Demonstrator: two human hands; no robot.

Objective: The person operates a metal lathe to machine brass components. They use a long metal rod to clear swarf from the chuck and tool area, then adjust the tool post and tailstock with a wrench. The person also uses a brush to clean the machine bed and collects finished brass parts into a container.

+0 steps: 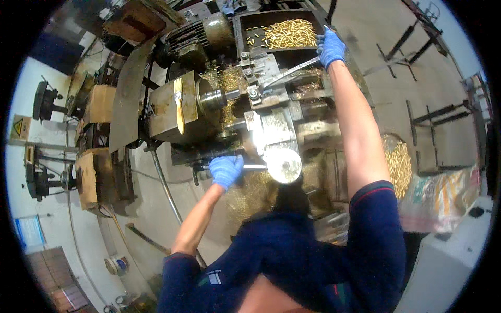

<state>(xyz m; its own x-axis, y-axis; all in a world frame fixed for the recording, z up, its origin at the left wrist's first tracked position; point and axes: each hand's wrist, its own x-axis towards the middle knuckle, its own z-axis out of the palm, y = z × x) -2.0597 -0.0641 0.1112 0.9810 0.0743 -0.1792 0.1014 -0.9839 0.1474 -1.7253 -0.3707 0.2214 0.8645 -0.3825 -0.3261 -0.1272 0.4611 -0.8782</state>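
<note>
My left hand, in a blue glove, is closed round the handle that runs to a shiny round handwheel at the near side of a small lathe. My right hand, gloved the same way, is stretched far forward at the end of a long metal lever. Its fingers look curled round the lever's end, partly hidden. Beside it stands a dark tray heaped with small brass pieces. Left of the tool slide is the round chuck.
A wooden-handled brush lies on the lathe's headstock, below a motor. Brass chips lie beneath the machine. At right are a container of brass pieces and a plastic sack. Cardboard boxes stand left.
</note>
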